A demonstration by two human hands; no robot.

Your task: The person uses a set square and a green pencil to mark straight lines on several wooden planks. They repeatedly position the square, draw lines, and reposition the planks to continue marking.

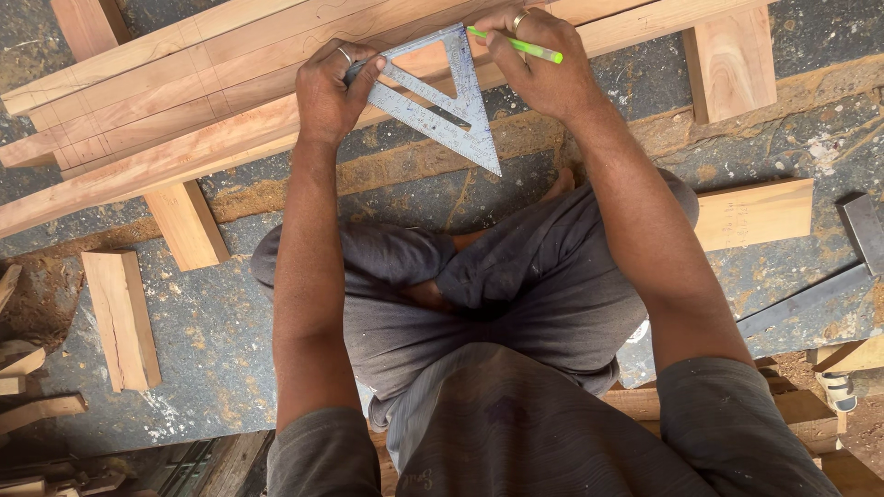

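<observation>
Head camera, looking steeply down, close over lap (single view).

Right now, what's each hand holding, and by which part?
Left hand presses the metal triangular square onto the wooden plank, gripping its left corner. Right hand pinches a green pencil near its tip end.

Counts: 2 hands – left hand (330, 92), right hand (539, 64). 1 metal triangular square (442, 101). 1 green pencil (520, 45). 2 rings, one per hand. Long planks (166, 92) on the floor: at least 4, exact count unclear. Short loose wood blocks: 3 clearly visible – (122, 317), (755, 213), (732, 60).
</observation>
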